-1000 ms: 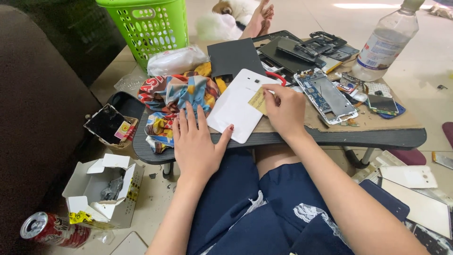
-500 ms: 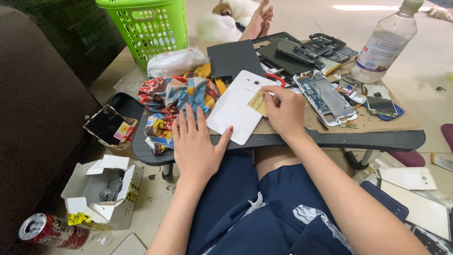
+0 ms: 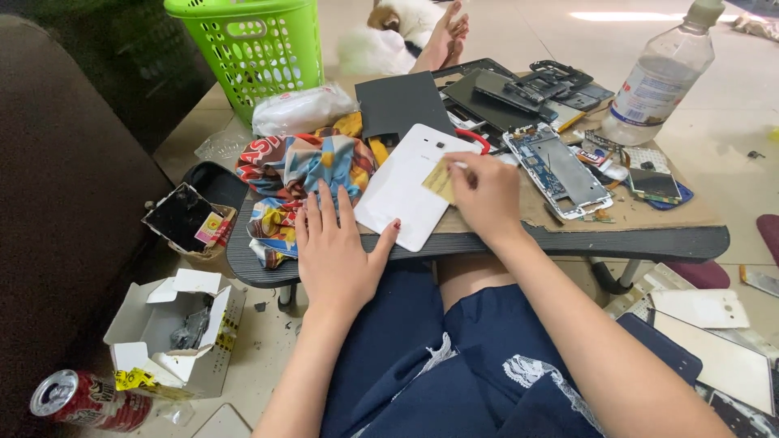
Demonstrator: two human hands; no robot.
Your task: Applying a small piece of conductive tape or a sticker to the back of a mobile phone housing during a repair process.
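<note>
My right hand [image 3: 485, 197] pinches a small yellow card [image 3: 439, 180] between thumb and fingertips, its edge pressed against the white tablet back cover [image 3: 403, 188], which lies tilted across the middle of the dark tabletop [image 3: 568, 242]. My left hand [image 3: 334, 250] lies flat and spread, holding nothing, the palm at the near rim of the tabletop, the thumb touching the cover's lower corner and the fingers on a crumpled patterned cloth [image 3: 302, 168].

Just right of my right hand a bare strip of brown cardboard [image 3: 649, 212] offers the only free surface; beyond it sits an opened phone chassis [image 3: 556, 169], then a clear plastic bottle [image 3: 656, 79] near the far right corner. A dark grey sheet [image 3: 402, 104] and a pile of black device parts [image 3: 519, 88] crowd the far edge.

To the left a green laundry basket [image 3: 253, 47] is cut off at the top; on the floor below, a torn white box [image 3: 174, 328] and a red drink can [image 3: 85, 399] lie close together. What the box holds I cannot make out. The card's underside is hidden by my fingers.
</note>
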